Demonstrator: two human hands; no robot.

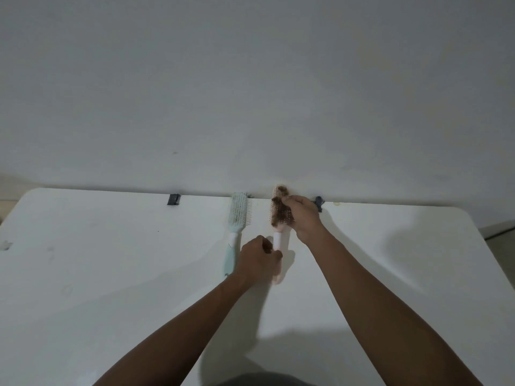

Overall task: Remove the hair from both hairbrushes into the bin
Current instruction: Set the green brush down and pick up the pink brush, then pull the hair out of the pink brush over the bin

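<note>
Pulling hair off 1 of 2 brushes.
Left hand (260,256) grips pink plastic hairbrush (278,218) handle, steadying it on white desk (111,260); right hand (302,217) pinches brown hair clump (280,211).

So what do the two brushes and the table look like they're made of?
Mint brush: apparently moulded plastic, smooth matte, thin pale bristles. Pink brush: likely plastic too, white collar, bristles clogged with brown hair. Table: white, smooth, slightly scuffed, probably plastic or laminate.
</note>
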